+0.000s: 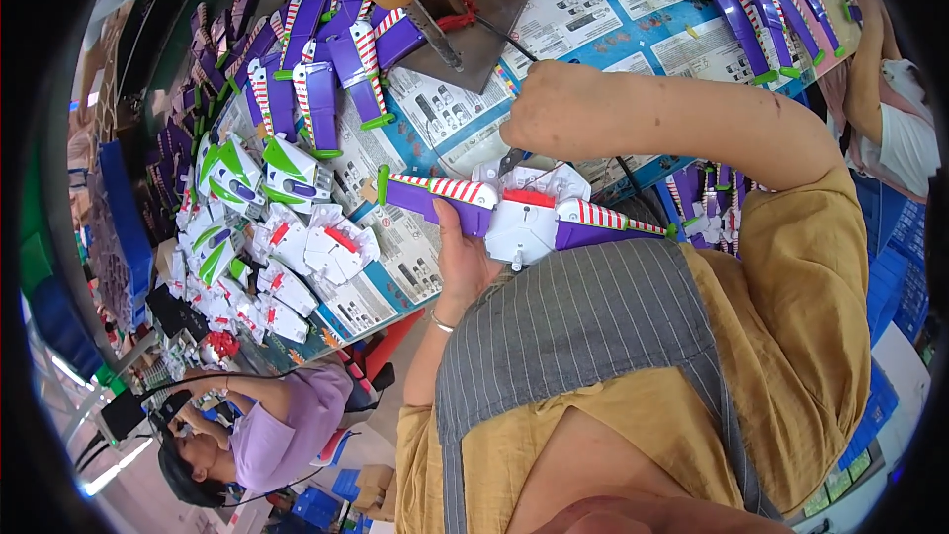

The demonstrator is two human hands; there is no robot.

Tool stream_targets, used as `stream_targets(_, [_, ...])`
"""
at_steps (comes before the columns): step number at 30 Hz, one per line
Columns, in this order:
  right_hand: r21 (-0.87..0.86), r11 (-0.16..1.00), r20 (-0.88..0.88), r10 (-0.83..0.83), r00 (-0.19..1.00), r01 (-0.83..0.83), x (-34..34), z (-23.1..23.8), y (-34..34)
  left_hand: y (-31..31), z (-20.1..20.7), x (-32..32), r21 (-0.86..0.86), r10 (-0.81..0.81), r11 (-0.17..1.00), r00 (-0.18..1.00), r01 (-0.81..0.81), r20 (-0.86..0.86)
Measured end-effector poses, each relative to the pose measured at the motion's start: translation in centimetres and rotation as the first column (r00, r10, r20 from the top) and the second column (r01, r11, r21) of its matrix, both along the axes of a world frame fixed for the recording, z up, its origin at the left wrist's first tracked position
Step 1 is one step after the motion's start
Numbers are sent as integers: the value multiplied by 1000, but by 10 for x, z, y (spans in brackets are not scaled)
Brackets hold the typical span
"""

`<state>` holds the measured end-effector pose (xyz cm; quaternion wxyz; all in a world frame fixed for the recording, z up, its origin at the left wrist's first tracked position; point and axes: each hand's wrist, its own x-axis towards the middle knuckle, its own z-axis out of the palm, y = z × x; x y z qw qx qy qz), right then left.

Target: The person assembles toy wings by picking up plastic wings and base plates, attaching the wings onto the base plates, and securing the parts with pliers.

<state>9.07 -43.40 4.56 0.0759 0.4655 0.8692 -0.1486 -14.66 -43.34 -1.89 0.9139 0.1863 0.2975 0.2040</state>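
My left hand (465,259) is closed round a toy wing pack near my apron, thumb on its purple wing. The pack has a white body (520,227) with a red band and two purple wings (603,231) edged in red-and-white stripes, with green tips. Above the pack, my right hand (554,111) is a closed fist. A short grey metal tool (510,161) sticks out below it, its end close to the pack's white shell; the grip hides what kind of tool it is.
White-and-green toy shells (287,173) pile up at left, beside many purple wings (316,99). A dark metal plate and post (465,35) stand ahead. More winged pieces (756,25) lie at far right, near another person's arm (870,69). A co-worker in lilac (297,425) sits lower left.
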Motion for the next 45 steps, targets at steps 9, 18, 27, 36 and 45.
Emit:
stream_targets(9, [-301,949,-204,-165,965,98,13,1,6,3,-7,3,105,76,992,996,-71,-40])
stream_targets(18, [8,941,-128,-333,934,337,13,-17,9,39,20,37,80,166,985,958,-151,-233])
stream_targets(27, [-305,871,-25,-411,911,384,40,-13,44,77,25,65,12,186,982,966,-187,-181])
stream_targets(36, [-316,873,-106,-423,900,373,46,-18,44,82,34,71,28,125,992,981,-122,-147])
stream_targets(45, [-316,870,-108,-429,897,378,44,-17,43,81,34,70,19,161,987,967,-161,-199])
